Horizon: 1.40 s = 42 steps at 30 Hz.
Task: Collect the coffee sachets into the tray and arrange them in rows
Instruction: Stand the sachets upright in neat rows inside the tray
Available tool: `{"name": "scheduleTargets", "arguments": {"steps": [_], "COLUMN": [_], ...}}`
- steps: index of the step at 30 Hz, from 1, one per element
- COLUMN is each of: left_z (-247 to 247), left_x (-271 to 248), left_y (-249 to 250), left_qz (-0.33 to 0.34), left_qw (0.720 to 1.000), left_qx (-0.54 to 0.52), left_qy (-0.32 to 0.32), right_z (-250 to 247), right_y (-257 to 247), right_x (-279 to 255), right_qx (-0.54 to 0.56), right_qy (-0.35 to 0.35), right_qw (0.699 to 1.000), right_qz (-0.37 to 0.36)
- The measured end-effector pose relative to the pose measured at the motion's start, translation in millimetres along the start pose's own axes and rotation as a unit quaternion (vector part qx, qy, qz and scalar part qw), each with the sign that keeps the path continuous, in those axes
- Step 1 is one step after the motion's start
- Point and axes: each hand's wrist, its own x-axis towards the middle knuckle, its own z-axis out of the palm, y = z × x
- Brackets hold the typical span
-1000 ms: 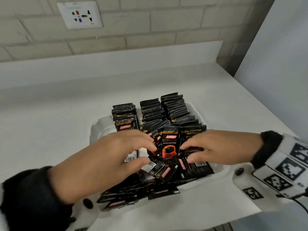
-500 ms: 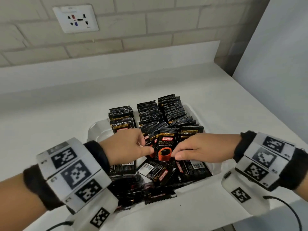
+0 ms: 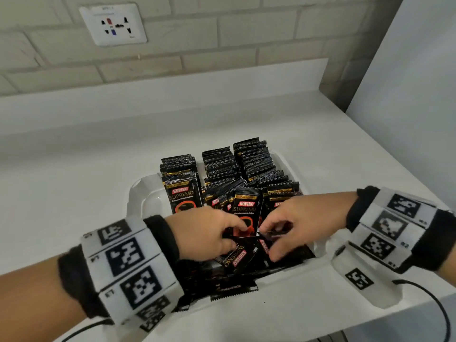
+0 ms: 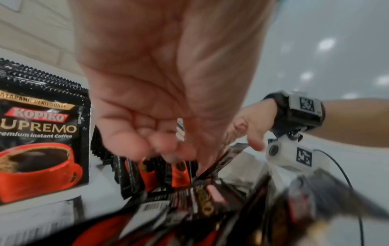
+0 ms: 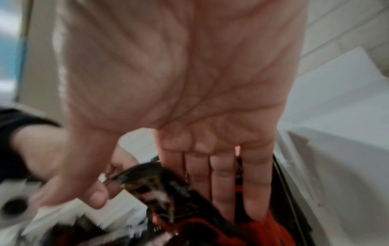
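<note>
The white tray (image 3: pixel 138 193) holds three upright rows of coffee sachets (image 3: pixel 219 164), with loose sachets (image 3: pixel 237 257) heaped at its near end. The left hand (image 3: pixel 202 233) curls over one there; the right hand (image 3: pixel 298 223) pinches another beside it.

Soft, even indoor light is filling the head view, casting only faint shadows on the white counter (image 3: pixel 246 124), while straight lines are bowing toward the edges. Motion blur is smearing the loose sachets (image 4: pixel 210 208) in the left wrist view, with ceiling lights glaring as pale spots. The right wrist view is showing everything blurred and dimmer.
</note>
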Motion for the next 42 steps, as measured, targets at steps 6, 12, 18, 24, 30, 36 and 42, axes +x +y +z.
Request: {"name": "scheduleTargets", "arguments": {"steps": [6,12,18,24,30,36,42], "left_z": [10.4,15.0,16.4,16.0,8.2,-19.0,-11.0], "left_x": [-3.3,-0.9,5.5,4.4,-12.6,-52.6,-57.1], "left_y": [3.2,1.0,-1.3,3.6,-2.0,-50.0,-83.4], "left_qz": [0.01,0.03,0.006,0.013,0.008,-0.055,-0.127], "left_qw": [0.995,0.999,0.999,0.997,0.999,0.983,0.989], "left_qx": [0.054,0.005,0.034,0.045,-0.031,-0.157,-0.021], "left_qy": [-0.087,-0.016,-0.016,-0.055,-0.042,0.076,-0.073], "right_z": [10.0,9.8,7.4,8.1,10.1,12.7,13.5], "right_y": [0.3,2.4,2.3,4.9,4.3,-1.4,-10.3], "right_x": [6.4,5.7,3.6,4.2,0.5,-8.5,-14.4], "right_qx": [-0.057,-0.069,-0.042,0.004,0.013,-0.039,-0.084], "right_qy": [-0.041,-0.064,-0.082,-0.074,-0.053,-0.049,-0.04], "right_qw": [0.997,0.995,0.995,0.997,0.998,0.997,0.993], "right_qz": [0.009,-0.019,-0.029,0.004,-0.012,-0.047,-0.066]}}
